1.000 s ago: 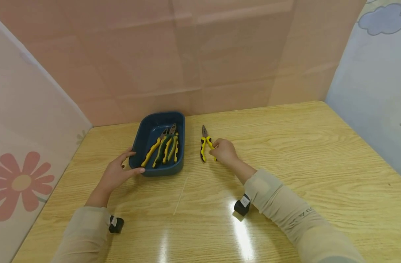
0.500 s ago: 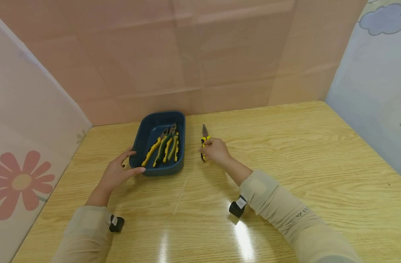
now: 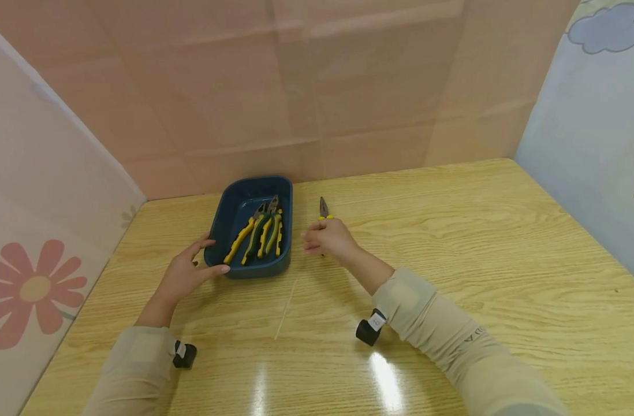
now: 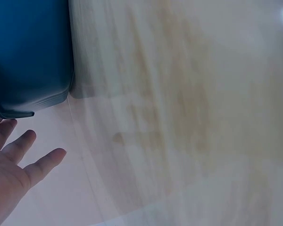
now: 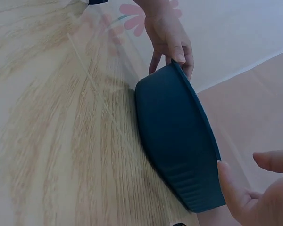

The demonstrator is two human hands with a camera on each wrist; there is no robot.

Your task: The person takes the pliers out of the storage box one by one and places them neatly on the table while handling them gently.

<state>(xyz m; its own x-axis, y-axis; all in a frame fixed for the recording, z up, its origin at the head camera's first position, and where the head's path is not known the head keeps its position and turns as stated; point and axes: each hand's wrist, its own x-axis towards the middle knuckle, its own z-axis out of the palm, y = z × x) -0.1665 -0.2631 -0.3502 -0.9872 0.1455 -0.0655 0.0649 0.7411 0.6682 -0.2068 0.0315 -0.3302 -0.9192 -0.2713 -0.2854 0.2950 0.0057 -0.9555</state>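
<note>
A dark blue plastic tray [image 3: 254, 271] stands at the back left, holding several pliers [image 3: 260, 231] with yellow, green and black handles. My left hand [image 3: 184, 274] rests at its near left corner, thumb along the front rim and a finger on the left rim. The left wrist view shows spread, fairly straight fingers [image 4: 45, 162] beside the tray. Right of the tray, long-nose pliers [image 3: 324, 206] lie on the table, jaws pointing away. My right hand [image 3: 332, 240] hovers over their handles, hiding most of them. Its thumb and finger are apart with nothing between them in the right wrist view.
The wooden table [image 3: 478, 242] meets a pinkish backdrop [image 3: 374, 86] behind and patterned panels [image 3: 31, 173] at both sides. A thin pale line [image 3: 286, 309] runs across the tabletop in front of the tray. Wrist cameras [image 3: 370, 328] hang below both sleeves.
My right hand has moved left from the right handle of the long-nose pliers, across them towards the tray. The pliers, tray and left hand have stayed in place.
</note>
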